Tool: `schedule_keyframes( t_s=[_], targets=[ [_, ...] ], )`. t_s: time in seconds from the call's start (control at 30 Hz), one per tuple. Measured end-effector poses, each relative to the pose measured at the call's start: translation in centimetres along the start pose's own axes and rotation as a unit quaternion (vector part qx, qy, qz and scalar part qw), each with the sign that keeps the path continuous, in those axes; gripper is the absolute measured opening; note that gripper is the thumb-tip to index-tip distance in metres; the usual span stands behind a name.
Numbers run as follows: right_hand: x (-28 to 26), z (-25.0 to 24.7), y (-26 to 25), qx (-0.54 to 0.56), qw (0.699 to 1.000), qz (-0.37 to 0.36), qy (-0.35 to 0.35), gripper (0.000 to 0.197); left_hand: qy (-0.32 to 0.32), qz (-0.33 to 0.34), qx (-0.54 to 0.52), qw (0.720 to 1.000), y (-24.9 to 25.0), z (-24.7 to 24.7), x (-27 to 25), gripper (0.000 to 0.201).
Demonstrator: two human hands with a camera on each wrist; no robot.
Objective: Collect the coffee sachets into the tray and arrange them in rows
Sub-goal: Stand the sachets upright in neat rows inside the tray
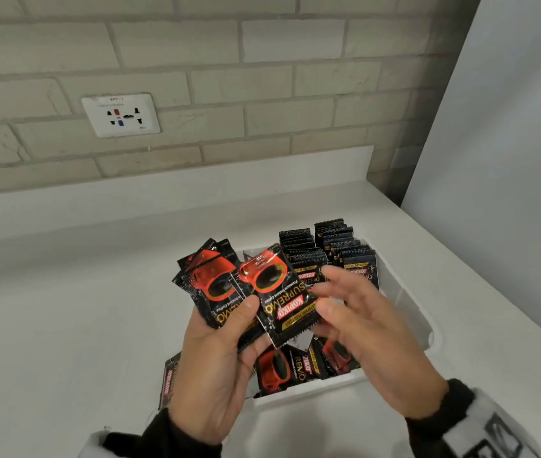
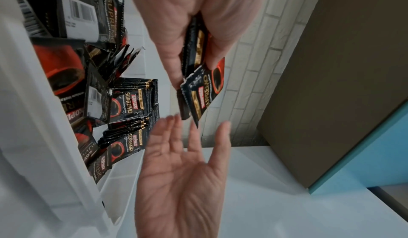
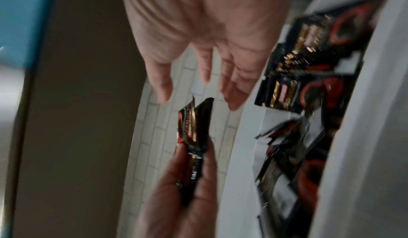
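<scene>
Sachets (image 1: 229,292) fan out in my left hand (image 1: 219,368), pinched between thumb and fingers above the tray (image 1: 424,328). My right hand (image 1: 368,328) hovers just beside them, fingers spread and holding nothing. Behind it, upright sachet rows (image 1: 325,252) fill the tray's far end; loose ones (image 1: 282,365) lie below my hands.

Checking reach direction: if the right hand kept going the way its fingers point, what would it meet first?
Probably the sachets fanned in the left hand; the right hand is open beside them, though depth is unclear.
</scene>
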State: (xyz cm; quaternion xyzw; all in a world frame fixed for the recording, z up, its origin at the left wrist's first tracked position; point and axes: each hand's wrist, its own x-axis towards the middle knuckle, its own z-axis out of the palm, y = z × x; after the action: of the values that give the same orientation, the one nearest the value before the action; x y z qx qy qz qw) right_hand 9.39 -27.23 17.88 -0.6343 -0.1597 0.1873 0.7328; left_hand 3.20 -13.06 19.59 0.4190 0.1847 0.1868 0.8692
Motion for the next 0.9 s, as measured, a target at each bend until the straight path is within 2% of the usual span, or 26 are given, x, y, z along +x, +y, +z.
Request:
schedule_keyframes(
  t_s=[0.03, 0.07, 0.17, 0.27, 0.3, 0.37, 0.4, 0.43, 0.5, 0.53, 0.57, 0.6, 0.67, 0.73, 0.8, 0.9],
  targets=[
    [0.1, -0.1, -0.1, 0.027, 0.998, 0.042, -0.023, 0.075, -0.006, 0.005, 0.001, 1.000, -0.1, 0.2, 0.0, 0.030],
    [0.2, 0.1, -0.4, 0.044, 0.997, 0.059, -0.037, 0.069, -0.013, 0.009, 0.004, 1.000, -0.2, 0.4, 0.0, 0.031],
    [0.7, 0.5, -1.8, 0.043, 0.998, 0.048, -0.019, 0.030, -0.036, 0.014, 0.011, 0.999, -0.4, 0.9, 0.0, 0.034],
    [2.2, -0.8, -3.6, 0.062, 0.997, 0.016, 0.031, 0.017, -0.050, 0.024, -0.001, 0.998, 0.1, 0.4, 0.5, 0.031],
    [2.9, -1.5, -4.4, 0.031, 0.998, -0.003, 0.054, 0.013, -0.047, 0.030, -0.001, 0.998, 0.4, 0.1, 0.7, 0.029],
    [4.0, -2.9, -5.9, -0.138, 0.985, -0.055, 0.086, 0.015, -0.038, 0.047, -0.003, 0.998, 1.3, -0.6, 1.2, 0.028],
    [4.6, -3.6, -6.5, -0.264, 0.957, -0.087, 0.079, 0.018, -0.034, 0.053, -0.007, 0.998, 1.7, -1.0, 1.3, 0.029],
    [5.1, -4.2, -6.8, -0.400, 0.908, -0.114, 0.053, 0.017, -0.030, 0.058, -0.010, 0.998, 1.9, -1.3, 1.5, 0.030],
    [6.1, -4.8, -7.1, -0.617, 0.776, -0.124, -0.026, 0.009, -0.022, 0.059, -0.010, 0.998, 2.2, -1.8, 1.6, 0.034],
    [6.6, -4.9, -6.9, -0.684, 0.717, -0.119, -0.064, 0.011, -0.019, 0.058, -0.007, 0.998, 2.2, -1.9, 1.6, 0.034],
    [7.1, -4.8, -6.6, -0.725, 0.674, -0.109, -0.094, 0.014, -0.018, 0.057, -0.003, 0.998, 2.1, -2.1, 1.6, 0.032],
    [7.5, -4.6, -6.2, -0.746, 0.649, -0.097, -0.118, 0.015, -0.018, 0.056, 0.003, 0.998, 2.0, -2.2, 1.5, 0.030],
    [8.3, -4.1, -5.3, -0.762, 0.623, -0.081, -0.155, 0.018, -0.019, 0.051, 0.015, 0.998, 1.9, -2.3, 1.4, 0.027],
    [8.9, -3.7, -4.3, -0.767, 0.613, -0.066, -0.179, 0.023, -0.022, 0.049, 0.019, 0.998, 1.8, -2.4, 1.2, 0.030],
    [9.5, -3.2, -3.7, -0.767, 0.612, -0.052, -0.187, 0.026, -0.018, 0.046, 0.020, 0.999, 1.9, -2.6, 1.2, 0.035],
    [9.9, -2.7, -3.1, -0.754, 0.622, -0.020, -0.210, 0.027, -0.021, 0.043, 0.024, 0.999, 1.8, -2.8, 1.2, 0.031]
  ],
)
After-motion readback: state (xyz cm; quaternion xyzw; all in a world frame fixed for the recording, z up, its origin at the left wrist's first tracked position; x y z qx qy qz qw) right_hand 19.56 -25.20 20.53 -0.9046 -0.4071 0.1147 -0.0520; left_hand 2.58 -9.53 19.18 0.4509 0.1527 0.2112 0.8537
